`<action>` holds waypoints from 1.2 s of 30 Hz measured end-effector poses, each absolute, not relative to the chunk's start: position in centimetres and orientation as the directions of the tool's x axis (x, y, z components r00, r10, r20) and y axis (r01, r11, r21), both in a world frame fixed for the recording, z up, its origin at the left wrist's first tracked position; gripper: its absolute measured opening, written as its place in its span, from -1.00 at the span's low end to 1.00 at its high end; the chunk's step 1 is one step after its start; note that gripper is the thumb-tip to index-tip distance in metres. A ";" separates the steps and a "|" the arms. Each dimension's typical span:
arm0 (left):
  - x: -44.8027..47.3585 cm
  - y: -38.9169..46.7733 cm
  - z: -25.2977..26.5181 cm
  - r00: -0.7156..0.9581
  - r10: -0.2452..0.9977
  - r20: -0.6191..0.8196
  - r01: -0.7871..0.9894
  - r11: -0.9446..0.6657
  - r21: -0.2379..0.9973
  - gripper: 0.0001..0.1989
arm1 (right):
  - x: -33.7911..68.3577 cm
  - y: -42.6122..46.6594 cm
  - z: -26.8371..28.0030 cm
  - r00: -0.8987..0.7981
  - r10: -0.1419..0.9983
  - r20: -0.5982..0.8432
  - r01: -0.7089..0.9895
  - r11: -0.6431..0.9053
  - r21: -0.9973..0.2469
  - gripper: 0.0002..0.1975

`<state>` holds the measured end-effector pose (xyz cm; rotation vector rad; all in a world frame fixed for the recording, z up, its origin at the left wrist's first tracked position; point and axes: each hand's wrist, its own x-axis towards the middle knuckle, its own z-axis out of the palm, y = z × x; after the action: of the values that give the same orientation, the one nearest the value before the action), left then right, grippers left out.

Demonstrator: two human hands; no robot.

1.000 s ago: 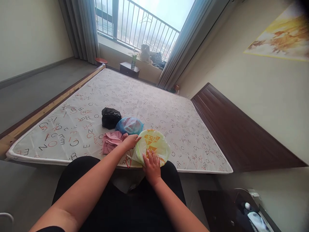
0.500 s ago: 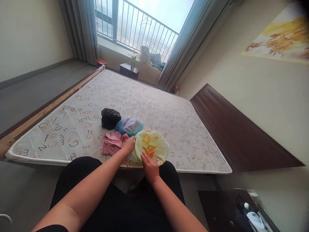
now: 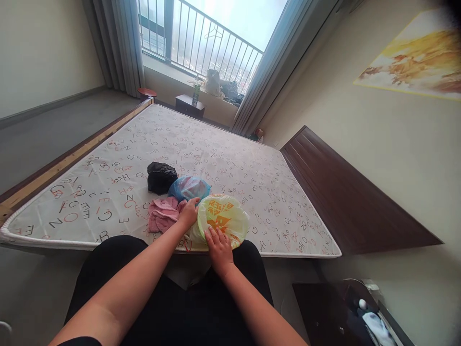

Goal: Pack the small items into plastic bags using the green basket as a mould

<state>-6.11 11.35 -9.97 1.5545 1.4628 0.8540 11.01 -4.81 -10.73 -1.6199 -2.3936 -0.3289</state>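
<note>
A round pale yellow-green bin (image 3: 204,211), lined with a thin plastic bag (image 3: 230,218) with orange print, rests at the near mattress edge by my knees. My left hand (image 3: 189,214) is closed at its left rim, on the bag's edge; part of the grip is hidden. Fingers spread, my right hand (image 3: 219,247) lies over the near rim, fingertips pressing on the liner inside. Left of the bin is a crumpled pink towel (image 3: 163,215), close to my left hand. Behind these sit a tied blue plastic bag (image 3: 189,187) and a black plastic bag (image 3: 162,178).
A letter-patterned mattress (image 3: 230,163) stretches ahead, with a dark headboard (image 3: 345,192) on the right. At lower right stands a dark bedside cabinet (image 3: 317,307) with items on it. A small dark cabinet (image 3: 189,106) holding a bottle (image 3: 196,94) stands near the window.
My right hand has shifted from pinching the near rim to lying spread over it, fingers further inside. My left hand's fingers have moved slightly on the left rim. The view has shifted a little.
</note>
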 end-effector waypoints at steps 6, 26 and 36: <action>-5.9 12.5 -8.8 -0.039 0.997 -0.067 0.130 0.072 0.989 -0.47 | 10.8 -6.3 -9.5 -0.413 0.892 0.184 0.901 0.430 -0.058 -0.43; -4.8 12.2 -9.8 0.322 0.922 -0.216 0.274 0.127 0.953 -0.60 | 11.1 -4.8 -8.9 -0.285 0.958 -0.016 0.953 0.282 -0.113 -0.40; -4.9 11.7 -8.7 0.355 0.920 -0.168 0.312 0.053 0.949 -0.58 | 10.8 -3.5 -5.5 -0.085 0.941 -0.328 0.996 0.076 -0.039 -0.63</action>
<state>-4.90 11.68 -8.67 1.4933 1.1716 0.6789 10.82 -3.50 -5.46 -2.2571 -2.4520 0.4301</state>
